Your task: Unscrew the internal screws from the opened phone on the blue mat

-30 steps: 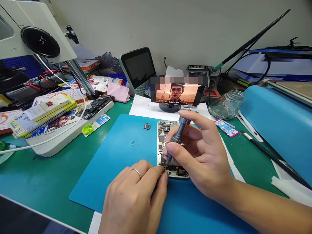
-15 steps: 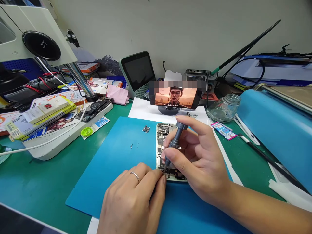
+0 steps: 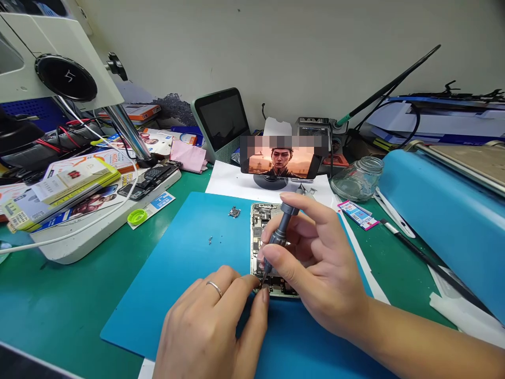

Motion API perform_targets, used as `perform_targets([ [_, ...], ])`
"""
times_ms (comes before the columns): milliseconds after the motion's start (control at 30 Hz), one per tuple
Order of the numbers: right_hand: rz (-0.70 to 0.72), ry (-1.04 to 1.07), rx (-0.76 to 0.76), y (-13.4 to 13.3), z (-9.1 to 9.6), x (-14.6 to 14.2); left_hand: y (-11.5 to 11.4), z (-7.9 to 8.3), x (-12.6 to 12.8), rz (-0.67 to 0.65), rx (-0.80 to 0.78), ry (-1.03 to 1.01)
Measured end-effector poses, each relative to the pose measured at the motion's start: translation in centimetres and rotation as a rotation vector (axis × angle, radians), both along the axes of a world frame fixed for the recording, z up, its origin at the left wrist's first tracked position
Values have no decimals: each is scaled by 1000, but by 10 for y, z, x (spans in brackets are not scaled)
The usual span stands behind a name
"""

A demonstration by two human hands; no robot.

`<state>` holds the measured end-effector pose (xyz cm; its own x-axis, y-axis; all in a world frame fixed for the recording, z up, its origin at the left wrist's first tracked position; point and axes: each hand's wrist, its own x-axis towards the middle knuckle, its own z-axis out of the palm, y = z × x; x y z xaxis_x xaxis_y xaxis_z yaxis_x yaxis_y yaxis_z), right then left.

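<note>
An opened phone (image 3: 263, 231) with bare circuit boards lies face down on a blue mat (image 3: 185, 263). My right hand (image 3: 315, 263) is closed round a grey precision screwdriver (image 3: 279, 233), index finger on its cap, the tip down at the phone's lower left corner. My left hand (image 3: 213, 326), a ring on one finger, pinches at the same corner, its fingertips pressed together beside the screwdriver tip; what they hold is too small to make out. A small loose part (image 3: 234, 212) and tiny screws (image 3: 210, 240) lie on the mat to the left.
A second phone (image 3: 281, 161) playing video stands on a stand behind the mat. A glass jar (image 3: 357, 179) sits to the right, a microscope base (image 3: 94, 221) with boxes and cables to the left, a blue roll (image 3: 442, 210) at far right, a smart display (image 3: 221, 122) at the back.
The view has shifted slightly, so everything sits a little lower and further left in the picture. Both hands stay at the phone's lower corner with the screwdriver in place.
</note>
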<state>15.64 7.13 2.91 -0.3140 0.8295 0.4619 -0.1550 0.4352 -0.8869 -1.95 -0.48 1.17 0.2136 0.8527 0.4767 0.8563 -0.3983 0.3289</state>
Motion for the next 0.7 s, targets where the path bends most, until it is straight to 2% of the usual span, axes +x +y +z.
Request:
perform_targets([
  [400,-96,-33,-3,3,2,0,0,6,3,60,-41,-51],
  [467,-132,-69,42,1,2,2,1,6,2,16,-43,-56],
  [633,-183,-191,280,-2,-1,9,2,7,-2,-64,-58,-22],
  [700,-195,-205,284,-2,-2,10,1,8,-2,-88,-59,2],
])
